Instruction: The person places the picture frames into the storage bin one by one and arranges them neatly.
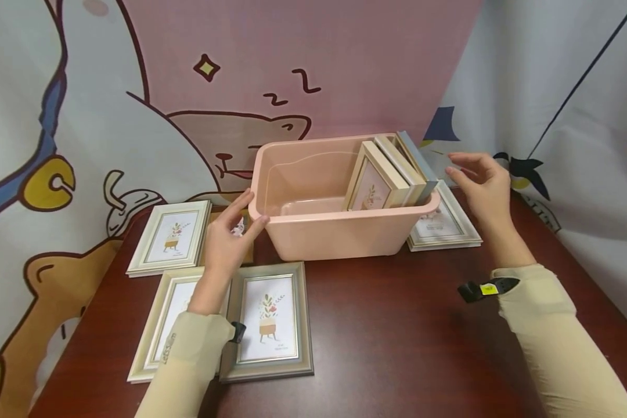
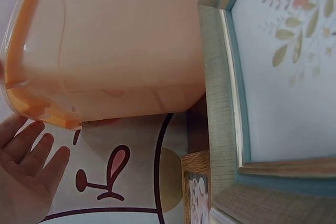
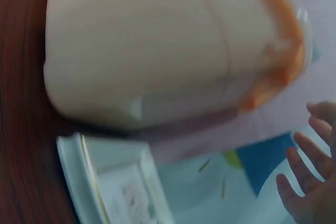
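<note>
A pink plastic bin (image 1: 339,237) stands at the back of the table. My left hand (image 1: 226,239) touches the rim at its front left corner with extended fingers; in the left wrist view, the fingertips (image 2: 35,129) are right at the rim. Several picture frames stand on edge, leaning in the bin's right end, among them a cream frame (image 1: 372,188) and a blue-grey frame (image 1: 417,159). To the right of the bin, my right hand (image 1: 485,188) hovers with relaxed, slightly bent fingers and holds nothing. Below it lies a white picture frame (image 1: 451,223), partly hidden by the bin.
Left of the bin lie a white frame (image 1: 172,238) and a small brown frame (image 1: 247,255), mostly behind my left hand. Nearer are a cream frame (image 1: 154,334), partly under my forearm, and a grey-gold frame (image 1: 269,319). A patterned curtain (image 1: 376,69) hangs behind the table.
</note>
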`<action>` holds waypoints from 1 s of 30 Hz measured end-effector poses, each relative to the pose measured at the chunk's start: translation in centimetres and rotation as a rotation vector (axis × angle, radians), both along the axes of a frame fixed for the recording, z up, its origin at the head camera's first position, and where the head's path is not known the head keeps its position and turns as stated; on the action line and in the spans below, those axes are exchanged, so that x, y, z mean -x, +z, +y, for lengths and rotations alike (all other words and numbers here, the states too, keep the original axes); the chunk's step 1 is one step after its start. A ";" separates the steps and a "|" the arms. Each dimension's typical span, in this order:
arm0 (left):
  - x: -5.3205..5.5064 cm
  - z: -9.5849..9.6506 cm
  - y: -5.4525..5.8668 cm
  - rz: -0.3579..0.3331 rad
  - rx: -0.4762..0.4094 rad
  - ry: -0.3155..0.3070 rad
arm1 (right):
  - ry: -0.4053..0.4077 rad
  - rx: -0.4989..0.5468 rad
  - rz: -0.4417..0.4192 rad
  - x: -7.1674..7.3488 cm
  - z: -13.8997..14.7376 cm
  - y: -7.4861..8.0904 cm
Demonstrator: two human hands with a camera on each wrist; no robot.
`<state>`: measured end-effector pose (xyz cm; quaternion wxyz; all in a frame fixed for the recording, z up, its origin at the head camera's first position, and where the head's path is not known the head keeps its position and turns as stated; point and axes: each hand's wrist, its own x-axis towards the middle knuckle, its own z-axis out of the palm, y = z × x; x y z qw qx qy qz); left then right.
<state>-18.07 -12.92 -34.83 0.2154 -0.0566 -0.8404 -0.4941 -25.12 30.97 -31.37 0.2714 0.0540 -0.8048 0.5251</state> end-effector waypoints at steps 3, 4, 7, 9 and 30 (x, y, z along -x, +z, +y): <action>0.0 0.0 0.0 -0.004 0.001 0.000 | 0.041 -0.051 -0.091 1.2 1.6 -0.4; 0.0 0.0 0.0 -0.005 0.002 -0.001 | 0.059 -0.083 -0.125 1.6 2.2 -0.6; 0.0 -0.1 0.0 -0.004 0.000 -0.002 | 0.112 -0.193 -0.251 3.0 4.2 -1.2; 0.1 -0.1 0.0 -0.002 -0.001 -0.004 | 0.162 -0.260 -0.348 4.1 5.5 -1.7; 0.2 -0.6 0.2 -0.010 0.024 -0.001 | 0.594 -0.351 -0.834 9.0 12.2 -6.9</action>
